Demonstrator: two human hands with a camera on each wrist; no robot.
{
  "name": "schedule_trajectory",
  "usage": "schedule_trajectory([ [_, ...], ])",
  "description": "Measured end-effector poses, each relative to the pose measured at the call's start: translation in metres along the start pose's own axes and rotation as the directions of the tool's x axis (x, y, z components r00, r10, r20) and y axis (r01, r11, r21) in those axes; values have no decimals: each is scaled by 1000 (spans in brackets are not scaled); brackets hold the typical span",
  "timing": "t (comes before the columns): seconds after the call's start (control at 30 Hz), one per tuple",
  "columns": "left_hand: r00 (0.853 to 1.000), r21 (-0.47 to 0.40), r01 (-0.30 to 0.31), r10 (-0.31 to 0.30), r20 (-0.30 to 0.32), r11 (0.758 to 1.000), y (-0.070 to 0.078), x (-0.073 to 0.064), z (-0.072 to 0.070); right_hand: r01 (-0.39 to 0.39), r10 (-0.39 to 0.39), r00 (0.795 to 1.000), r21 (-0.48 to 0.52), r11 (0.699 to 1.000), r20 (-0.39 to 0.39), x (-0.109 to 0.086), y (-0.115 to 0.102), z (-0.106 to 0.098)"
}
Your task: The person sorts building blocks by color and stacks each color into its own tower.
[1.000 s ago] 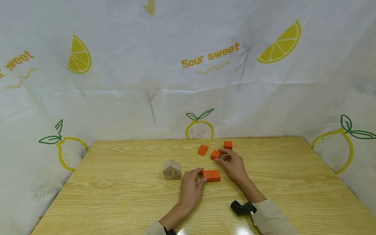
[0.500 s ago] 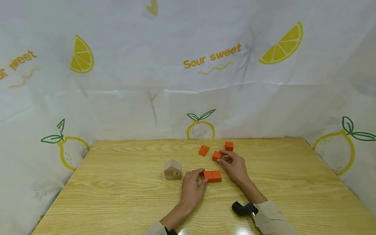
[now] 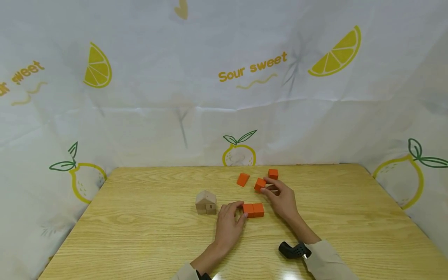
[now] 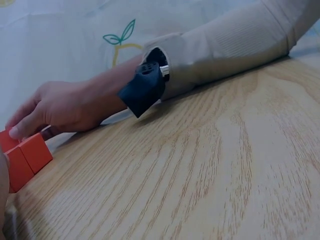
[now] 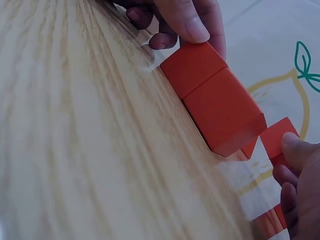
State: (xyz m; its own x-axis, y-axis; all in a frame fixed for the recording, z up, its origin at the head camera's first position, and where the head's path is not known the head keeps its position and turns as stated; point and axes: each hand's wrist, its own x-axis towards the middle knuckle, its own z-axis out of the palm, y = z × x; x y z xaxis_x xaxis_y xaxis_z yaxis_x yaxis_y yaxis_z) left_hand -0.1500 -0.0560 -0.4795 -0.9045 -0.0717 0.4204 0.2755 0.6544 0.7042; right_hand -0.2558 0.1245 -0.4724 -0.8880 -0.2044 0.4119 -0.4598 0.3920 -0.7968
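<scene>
My left hand holds the left end of two orange blocks that lie side by side on the table, thumb at the front and fingers behind. The left block touches the right block. Between thumb and fingers, my right hand pinches an orange cube, slightly tilted, behind the pair. In the right wrist view the left thumb rests against the near block, and the pinched cube appears at the right. The left wrist view catches the pair at its left edge, partly hidden.
A small house of plain wooden blocks stands left of my left hand. Farther back lie an orange wedge-shaped block and another orange cube. A white cloth with lemon prints hangs behind the wooden table.
My right hand has shifted slightly right with the pinched cube, whose tilt has changed a little. The left hand and the paired blocks have stayed put; the head view has shifted slightly.
</scene>
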Motion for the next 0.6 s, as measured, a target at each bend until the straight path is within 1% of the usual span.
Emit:
schedule_trajectory([
  [0.1,1000,-2,6,-6,4,1000,0,0,0,37,-37,999,18,999,-19,-1,0,0],
  [0.2,1000,-1,16,-16,7,1000,0,0,0,66,-65,998,22,998,-20,-2,-1,1],
  [0.3,1000,-2,20,-20,5,1000,-1,0,-1,68,-68,998,25,997,-13,-3,-1,1],
  [0.4,1000,-8,5,-5,-1,1000,-1,0,-1,70,-70,998,40,997,-6,-6,-5,0],
  [0.53,1000,-9,-17,16,-11,1000,-1,0,0,102,-103,995,66,993,7,-11,-21,-4],
  [0.6,1000,-7,-16,16,-13,1000,-1,0,0,112,-114,993,76,991,15,-14,-31,-6],
])
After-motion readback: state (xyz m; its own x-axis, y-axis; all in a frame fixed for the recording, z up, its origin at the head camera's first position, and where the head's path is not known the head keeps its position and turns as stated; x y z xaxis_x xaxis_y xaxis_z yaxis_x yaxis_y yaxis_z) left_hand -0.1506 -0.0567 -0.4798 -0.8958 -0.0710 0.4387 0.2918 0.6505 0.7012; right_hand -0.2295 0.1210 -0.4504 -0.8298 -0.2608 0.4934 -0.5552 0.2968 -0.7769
